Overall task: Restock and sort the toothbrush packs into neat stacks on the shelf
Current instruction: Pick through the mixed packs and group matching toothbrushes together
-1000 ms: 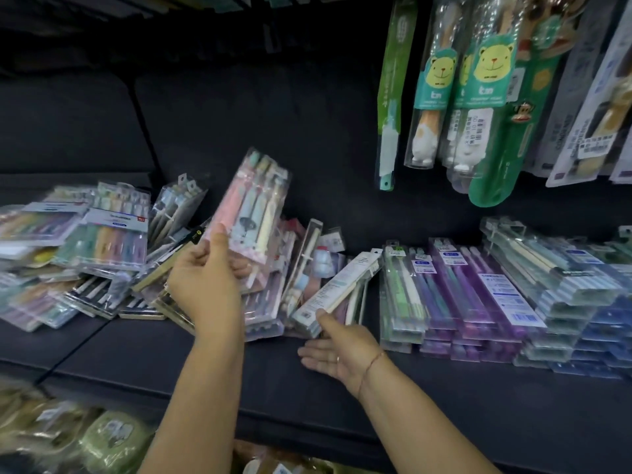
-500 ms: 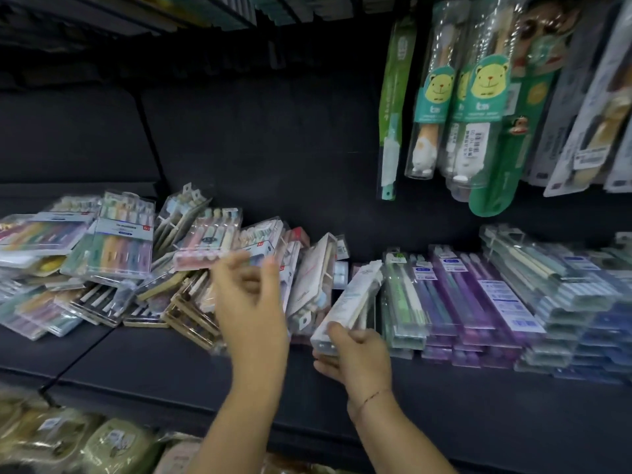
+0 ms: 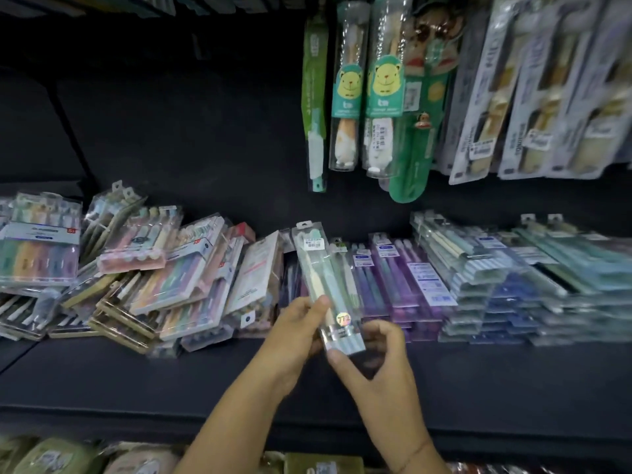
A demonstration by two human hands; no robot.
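The left hand (image 3: 297, 331) and right hand (image 3: 379, 369) are both gripping the clear toothbrush pack (image 3: 323, 278) near the shelf (image 3: 136, 381) front edge, likely squaring it for the purple stacks (image 3: 405, 289) alongside.

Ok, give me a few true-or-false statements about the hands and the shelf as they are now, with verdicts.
1. The left hand and right hand both hold one clear toothbrush pack. True.
2. The purple packs lie in a heap left of the hands. False: they are stacked to the right.
3. Lion-label packs hang above the shelf. True.
4. The packs at left form neat stacks. False: they lie tilted and overlapping.
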